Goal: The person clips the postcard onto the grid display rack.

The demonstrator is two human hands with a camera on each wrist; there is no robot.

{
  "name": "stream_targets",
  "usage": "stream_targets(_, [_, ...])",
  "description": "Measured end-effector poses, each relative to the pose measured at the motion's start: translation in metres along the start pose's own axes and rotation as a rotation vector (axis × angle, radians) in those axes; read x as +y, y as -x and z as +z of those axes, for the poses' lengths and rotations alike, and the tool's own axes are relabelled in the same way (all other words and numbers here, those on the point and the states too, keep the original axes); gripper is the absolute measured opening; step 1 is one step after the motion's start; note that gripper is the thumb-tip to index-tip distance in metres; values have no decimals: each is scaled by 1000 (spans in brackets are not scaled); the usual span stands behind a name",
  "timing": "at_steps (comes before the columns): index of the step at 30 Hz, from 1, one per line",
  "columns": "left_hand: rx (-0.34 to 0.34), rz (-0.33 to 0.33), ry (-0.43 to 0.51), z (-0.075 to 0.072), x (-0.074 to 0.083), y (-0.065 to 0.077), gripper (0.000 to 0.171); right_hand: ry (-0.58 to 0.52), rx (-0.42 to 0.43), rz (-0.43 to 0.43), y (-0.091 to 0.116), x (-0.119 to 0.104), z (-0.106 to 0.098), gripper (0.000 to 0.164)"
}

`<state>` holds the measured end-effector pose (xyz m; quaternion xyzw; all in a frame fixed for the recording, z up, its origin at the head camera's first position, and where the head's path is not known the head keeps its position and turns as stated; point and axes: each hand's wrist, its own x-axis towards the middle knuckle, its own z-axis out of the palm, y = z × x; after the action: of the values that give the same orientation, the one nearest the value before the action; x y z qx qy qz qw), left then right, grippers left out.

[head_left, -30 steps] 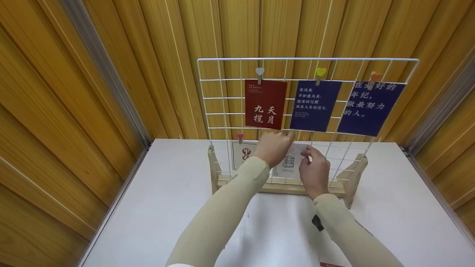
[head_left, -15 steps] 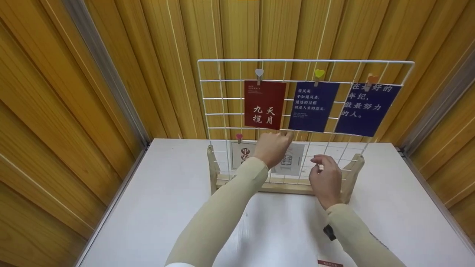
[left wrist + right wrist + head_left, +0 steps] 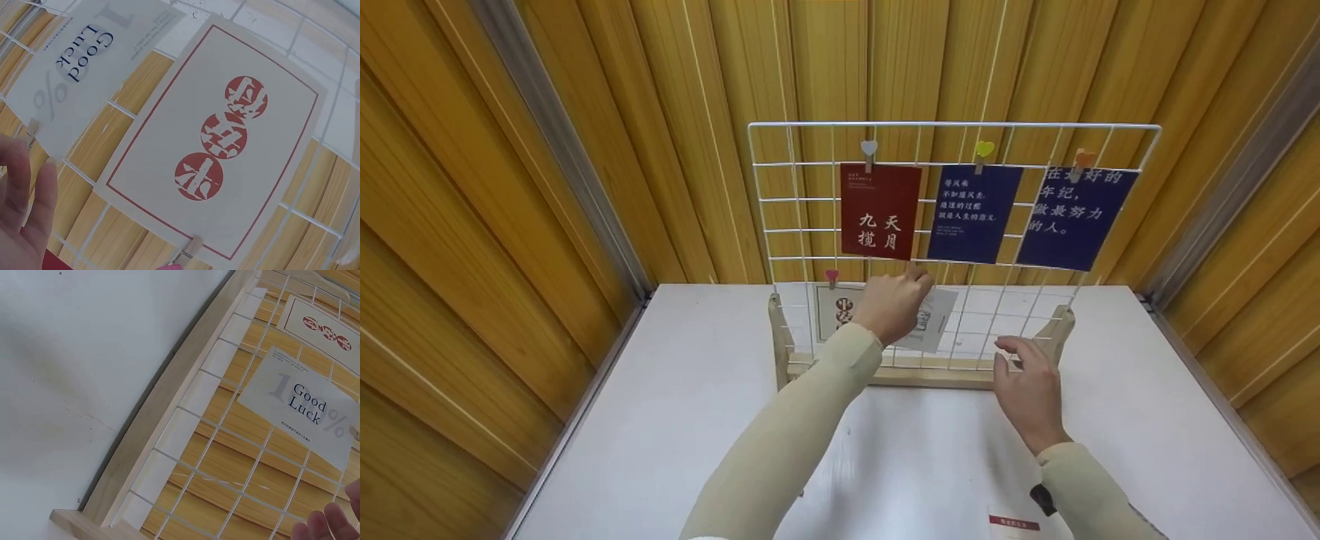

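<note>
My left hand (image 3: 891, 306) is at the top edge of the "Good Luck" card (image 3: 84, 62), its fingertips around a small wooden clip (image 3: 31, 133). The clip's heart end is hidden by the fingers. This pale card hangs tilted on the white wire grid (image 3: 975, 289), partly covered by the hand in the head view. My right hand (image 3: 1030, 390) is apart from the card, to its lower right, with fingers loosely curved and nothing in them. Beside the "Good Luck" card hangs a cream card (image 3: 208, 129) with red circles, under a pink heart clip (image 3: 832, 277).
Along the grid's upper row hang a red card (image 3: 880, 212) and two blue cards (image 3: 975, 214), each under a heart clip. A wooden base (image 3: 930, 375) supports the grid on the white table (image 3: 697, 420). Another card (image 3: 1012, 523) lies at the table's front.
My right hand has let go of the "Good Luck" card's right side and moved away, down and right. The left hand has stayed at the card's top. The card now hangs tilted.
</note>
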<state>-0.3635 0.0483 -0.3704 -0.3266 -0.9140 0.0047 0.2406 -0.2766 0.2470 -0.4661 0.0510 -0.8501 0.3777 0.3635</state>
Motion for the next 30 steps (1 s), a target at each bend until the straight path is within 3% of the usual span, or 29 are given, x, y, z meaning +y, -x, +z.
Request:
stream_targets(13, [51, -4, 16, 4, 1, 1, 28, 59, 10, -1, 15, 24, -27, 22])
stream_targets(30, [-10, -47, 40, 0, 5, -4, 32, 56, 5, 41, 21, 32, -38, 19])
